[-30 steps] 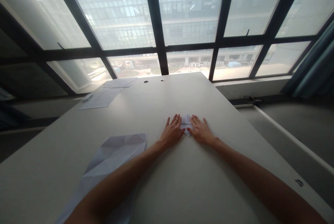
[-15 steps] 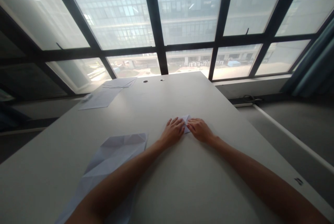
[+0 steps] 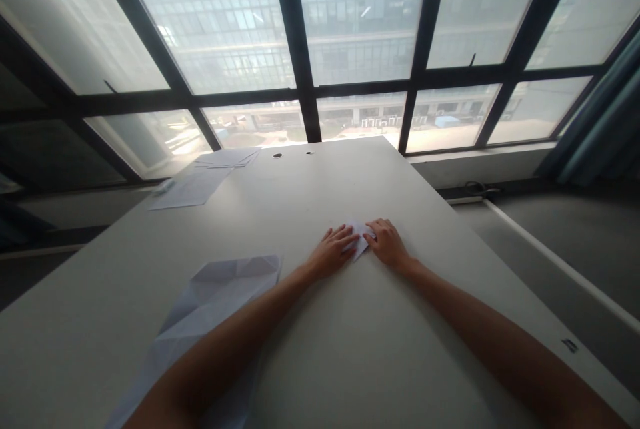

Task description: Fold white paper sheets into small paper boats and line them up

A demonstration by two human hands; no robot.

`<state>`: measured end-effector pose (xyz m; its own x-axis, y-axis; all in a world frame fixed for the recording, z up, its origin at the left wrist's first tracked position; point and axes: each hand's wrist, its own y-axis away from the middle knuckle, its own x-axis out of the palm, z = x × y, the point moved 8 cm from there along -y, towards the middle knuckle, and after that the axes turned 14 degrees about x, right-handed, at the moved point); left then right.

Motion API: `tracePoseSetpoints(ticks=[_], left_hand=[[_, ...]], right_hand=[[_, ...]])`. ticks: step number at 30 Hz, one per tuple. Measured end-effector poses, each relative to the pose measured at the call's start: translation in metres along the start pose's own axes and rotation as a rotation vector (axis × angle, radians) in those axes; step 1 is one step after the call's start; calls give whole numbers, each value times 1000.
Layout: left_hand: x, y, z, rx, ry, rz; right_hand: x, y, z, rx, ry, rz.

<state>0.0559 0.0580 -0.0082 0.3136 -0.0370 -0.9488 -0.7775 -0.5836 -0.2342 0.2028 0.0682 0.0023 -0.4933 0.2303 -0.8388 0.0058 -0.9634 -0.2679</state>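
Note:
A small piece of folded white paper lies on the white table between my hands, its lower point toward me. My left hand rests flat over its left part, fingers stretched to the right and holding it down. At its right edge, my right hand has thumb and curled fingers closed on the paper. Both hands partly cover the folded paper, so its full shape is hidden.
A large creased paper sheet lies under and beside my left forearm. More white sheets are at the far left of the table. A small dark object sits near the right edge. Windows stand beyond.
Both hands lay flat on the paper's two sides earlier. The right fingers then curled in toward the middle and have now moved right, with the folded paper turned and changed in outline.

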Motion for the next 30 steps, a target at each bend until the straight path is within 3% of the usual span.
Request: tracePoseSetpoints(ticks=[4,10,17,25,27,30], left_hand=[[-3,0,-6,63,-22,-6],[-4,-1,-15,190,-57,-55],[-8,-2,-26,259,-70,-40],[-9,-1,-29,267,-40,-34],[-13,-2,-26,230,-32,-95],[-28,1,-14,64,-14,-289]], right_hand=[[2,4,5,3,15,46],[-3,13,13,94,11,16],[-6,9,0,244,84,37],[4,7,-17,365,-239,23],[3,5,-18,342,-402,-11],[0,1,-21,328,-737,-43]])
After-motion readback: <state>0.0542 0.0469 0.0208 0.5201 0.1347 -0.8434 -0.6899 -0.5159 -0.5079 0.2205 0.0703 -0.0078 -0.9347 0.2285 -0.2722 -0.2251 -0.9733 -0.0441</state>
